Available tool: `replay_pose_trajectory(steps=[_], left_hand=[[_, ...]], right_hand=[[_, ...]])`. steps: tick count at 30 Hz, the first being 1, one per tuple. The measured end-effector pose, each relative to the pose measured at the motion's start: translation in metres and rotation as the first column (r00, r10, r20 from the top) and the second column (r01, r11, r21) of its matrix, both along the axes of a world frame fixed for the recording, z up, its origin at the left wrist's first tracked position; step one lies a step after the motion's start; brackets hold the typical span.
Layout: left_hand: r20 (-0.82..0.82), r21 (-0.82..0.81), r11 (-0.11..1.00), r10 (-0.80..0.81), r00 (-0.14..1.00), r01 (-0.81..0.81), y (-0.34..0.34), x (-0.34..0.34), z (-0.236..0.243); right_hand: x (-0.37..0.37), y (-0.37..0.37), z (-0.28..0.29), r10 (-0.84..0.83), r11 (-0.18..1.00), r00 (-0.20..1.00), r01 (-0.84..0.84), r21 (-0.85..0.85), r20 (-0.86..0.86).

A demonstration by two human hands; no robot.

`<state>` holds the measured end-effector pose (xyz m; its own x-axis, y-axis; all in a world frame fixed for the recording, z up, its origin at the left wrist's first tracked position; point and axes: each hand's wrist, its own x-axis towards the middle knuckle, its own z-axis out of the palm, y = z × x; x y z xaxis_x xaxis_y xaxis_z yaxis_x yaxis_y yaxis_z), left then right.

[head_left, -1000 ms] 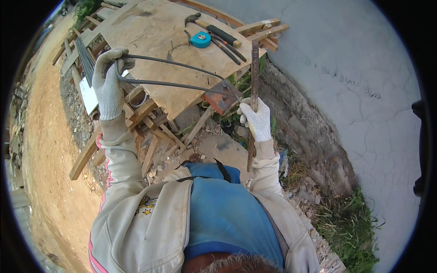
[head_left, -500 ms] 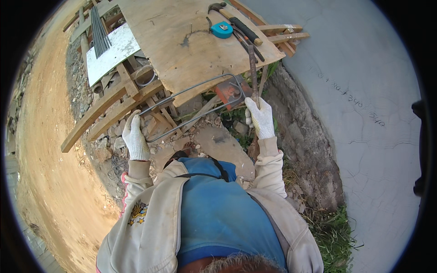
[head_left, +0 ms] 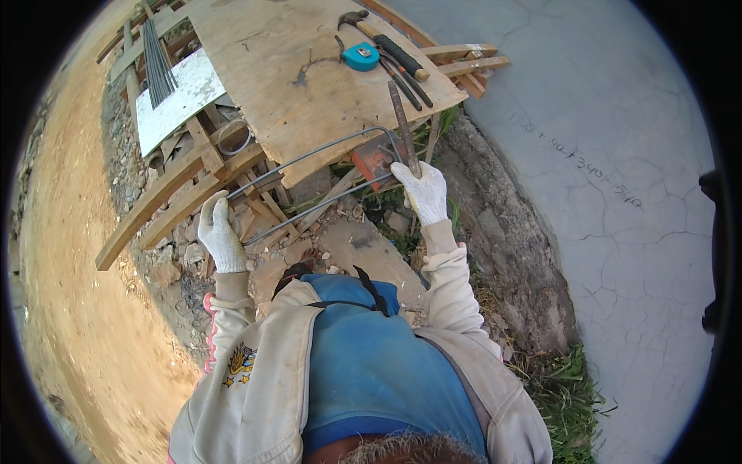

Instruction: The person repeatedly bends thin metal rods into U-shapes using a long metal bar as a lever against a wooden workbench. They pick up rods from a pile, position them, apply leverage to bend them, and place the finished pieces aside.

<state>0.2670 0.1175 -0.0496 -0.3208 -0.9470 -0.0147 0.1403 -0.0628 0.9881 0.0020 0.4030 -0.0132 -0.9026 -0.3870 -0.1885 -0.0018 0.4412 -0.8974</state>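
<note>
Two white-gloved hands work a thin grey steel rod bent into a long U at mid-frame: the left hand has its fingers closed around the rod's free ends, and the right hand is clamped on a dark upright steel bending bar at the rod's curve. If the bar slips off, the rod could spring back at the wrists. Above, a worn plywood bench top carries a turquoise tape measure and a hammer; rubble, dirt and cracked concrete surround it outdoors.

A single head-worn fisheye view looks steeply down from above, near the gloved fingers, with the counter beyond them.
</note>
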Motion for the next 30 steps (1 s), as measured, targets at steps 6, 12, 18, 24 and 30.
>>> replay_pose_trajectory(steps=[6, 12, 18, 24, 30], left_hand=[[0.106, 0.004, 1.0, 0.001, 0.994, -0.001, -0.008, -0.005, 0.007], [0.206, 0.006, 0.999, -0.04, 0.978, 0.04, -0.038, -0.016, -0.01], [0.362, -0.019, 0.987, -0.142, 0.921, 0.16, -0.048, 0.003, -0.03], [0.422, 0.012, 0.983, -0.17, 0.891, 0.182, -0.035, 0.019, -0.032], [0.57, -0.156, 0.945, -0.151, 0.808, 0.287, -0.039, 0.017, -0.02]], right_hand=[[-0.009, -0.004, -0.013, 0.01, 0.997, 0.984, 0.005, 0.081, -0.18], [0.004, -0.007, -0.004, -0.004, 1.0, 1.0, 0.004, -0.019, 0.025], [-0.01, -0.005, -0.001, 0.094, 0.995, 0.995, -0.093, 0.029, -0.038], [-0.016, -0.003, -0.009, 0.113, 0.994, 0.994, -0.113, -0.01, -0.009], [-0.009, -0.002, -0.004, 0.073, 0.997, 0.995, -0.07, -0.045, 0.065]])
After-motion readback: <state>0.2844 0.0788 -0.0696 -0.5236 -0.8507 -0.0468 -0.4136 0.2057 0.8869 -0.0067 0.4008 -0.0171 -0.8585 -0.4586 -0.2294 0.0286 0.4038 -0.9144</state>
